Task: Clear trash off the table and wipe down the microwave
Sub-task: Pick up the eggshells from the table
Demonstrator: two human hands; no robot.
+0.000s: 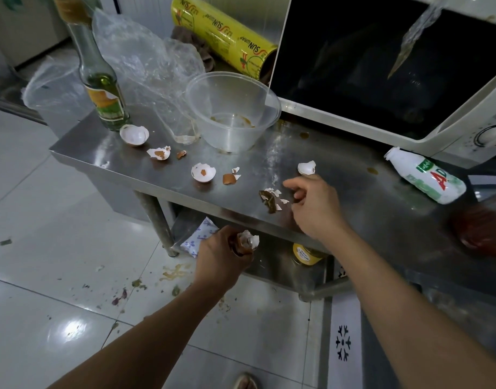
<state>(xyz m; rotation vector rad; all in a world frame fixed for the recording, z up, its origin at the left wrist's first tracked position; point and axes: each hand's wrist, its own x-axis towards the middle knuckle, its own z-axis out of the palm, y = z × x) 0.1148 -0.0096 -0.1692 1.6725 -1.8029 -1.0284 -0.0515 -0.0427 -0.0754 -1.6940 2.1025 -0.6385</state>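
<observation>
On the steel bench (339,192), our right hand (315,204) hovers with fingers (293,185) loosely curled and apart, holding nothing, just beside a small heap of shell bits (272,199). Below the bench edge, our left hand (221,256) grips gathered eggshells (248,240). More shells (203,172) lie scattered near a plastic bowl (232,110). Behind stands the microwave (409,80), door open.

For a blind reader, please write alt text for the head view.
A person's right hand reaches for eggshell bits on a steel table, while the left hand holds collected shells. Behind stand a plastic bowl and microwave.
</observation>
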